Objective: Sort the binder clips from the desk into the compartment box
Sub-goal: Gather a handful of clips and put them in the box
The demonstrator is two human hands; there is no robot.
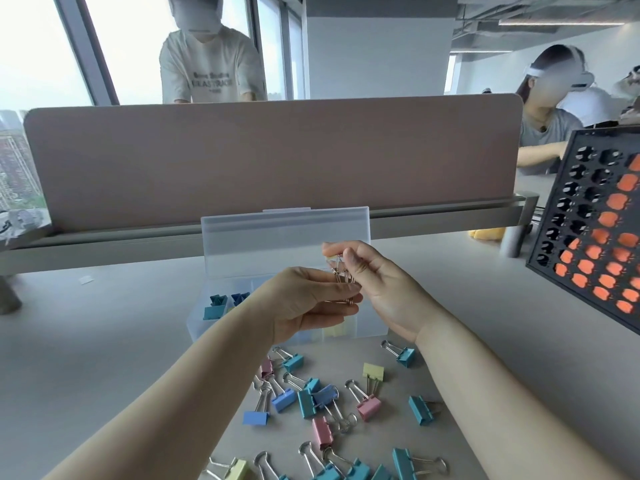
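Observation:
Both hands are raised above the clear compartment box (201, 322), whose lid (285, 233) stands open. My right hand (377, 282) pinches the body of a pale yellow binder clip (341, 271) between thumb and fingers. My left hand (308, 301) holds the clip's silver wire handles from below. Teal and blue clips (221, 304) lie in the box's left compartments, and a yellow one (335, 330) shows through the front wall. Several loose clips in teal, blue, pink and yellow (322, 400) lie scattered on the desk in front of the box.
A pink-grey divider panel (273, 157) stands behind the box on a grey rail. A black tray with orange pieces (595, 230) leans at the right. Two other people sit beyond the divider.

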